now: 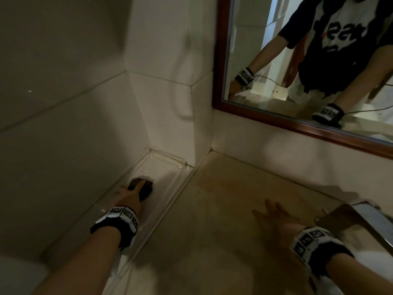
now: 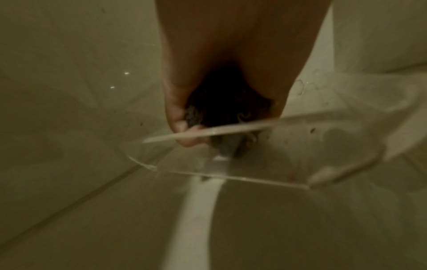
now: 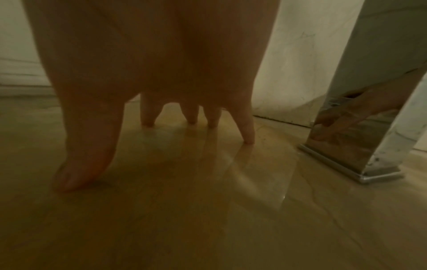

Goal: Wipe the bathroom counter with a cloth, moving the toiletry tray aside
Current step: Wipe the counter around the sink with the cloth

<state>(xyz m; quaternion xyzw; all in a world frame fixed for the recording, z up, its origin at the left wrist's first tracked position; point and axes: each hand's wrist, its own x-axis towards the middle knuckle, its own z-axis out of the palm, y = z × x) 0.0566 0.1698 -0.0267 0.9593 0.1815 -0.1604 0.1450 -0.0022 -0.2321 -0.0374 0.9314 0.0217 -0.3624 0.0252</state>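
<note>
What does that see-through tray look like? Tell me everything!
The clear tray looks like glassy plastic, a long rectangle with low raised walls. It lies flat in the corner against the tiled wall, beside the beige counter. Nothing stands in it. The left hand presses a dark cloth onto its floor.

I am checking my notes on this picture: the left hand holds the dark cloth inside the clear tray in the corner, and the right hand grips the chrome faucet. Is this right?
Not quite. The right hand does not grip the chrome faucet; the right wrist view shows it open beside it, fingers spread on the counter. The rest holds: the left hand holds the dark cloth inside the clear tray.
</note>
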